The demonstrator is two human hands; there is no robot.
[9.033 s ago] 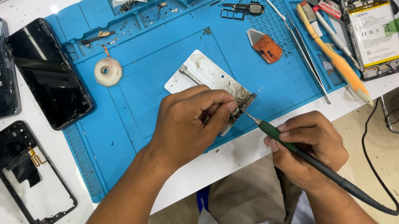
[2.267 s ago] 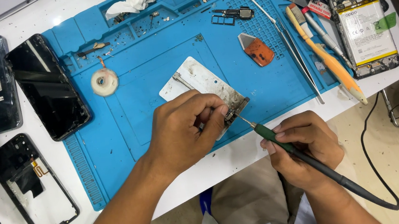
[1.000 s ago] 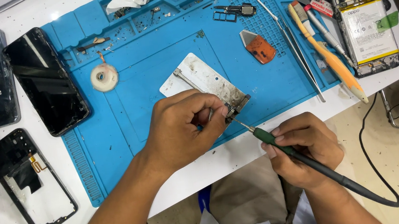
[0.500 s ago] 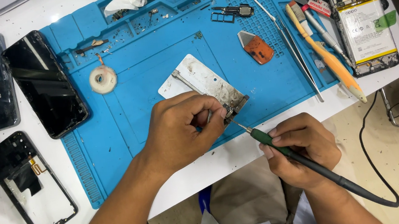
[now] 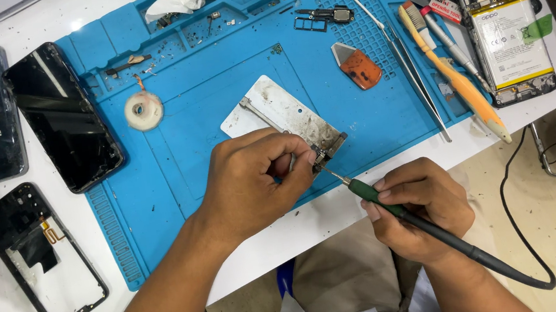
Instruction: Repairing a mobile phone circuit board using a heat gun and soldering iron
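1. Pinching a small part against the metal plate (image 5: 283, 116), the left hand (image 5: 253, 181) is closed at mat centre
2. Right hand (image 5: 417, 205), at 4 o'clock, grips the soldering iron (image 5: 400, 210), tip touching the part; work seems midway
3. Plate looks scorched; tweezers (image 5: 397, 54) at 2 o'clock on the blue mat (image 5: 170, 149)

White table (image 5: 370, 204) bears a blue mat (image 5: 209, 65), phones (image 5: 62, 116), and a phone frame (image 5: 41, 259).

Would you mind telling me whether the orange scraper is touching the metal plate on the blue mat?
Apart. The head view shows bare blue mat plainly separating the orange scraper from the metal plate, which lies lower and to its left.
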